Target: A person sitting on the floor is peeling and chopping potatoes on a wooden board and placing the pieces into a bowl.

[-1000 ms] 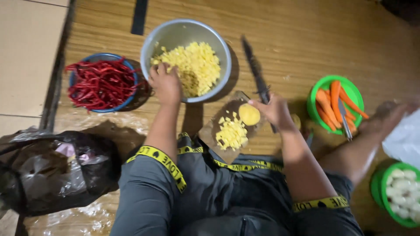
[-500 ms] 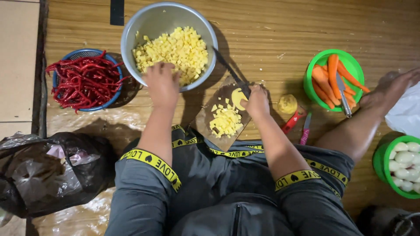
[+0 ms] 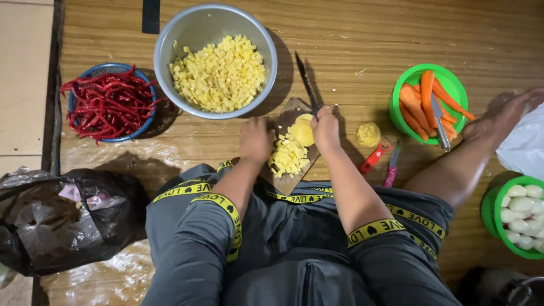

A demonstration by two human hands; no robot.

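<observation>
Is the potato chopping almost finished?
Mostly. The metal bowl already holds many yellow cubes. A diced pile sits on the cutting board, where the right hand holds the knife over a potato piece, the left hand beside it. One peeled piece waits on the floor.

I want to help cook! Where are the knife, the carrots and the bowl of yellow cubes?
knife (image 3: pixel 304 79), head view, middle of the dark blade.
carrots (image 3: pixel 418 105), head view, on one orange carrot in the green bowl.
bowl of yellow cubes (image 3: pixel 192 28), head view, bare metal inner wall.
</observation>
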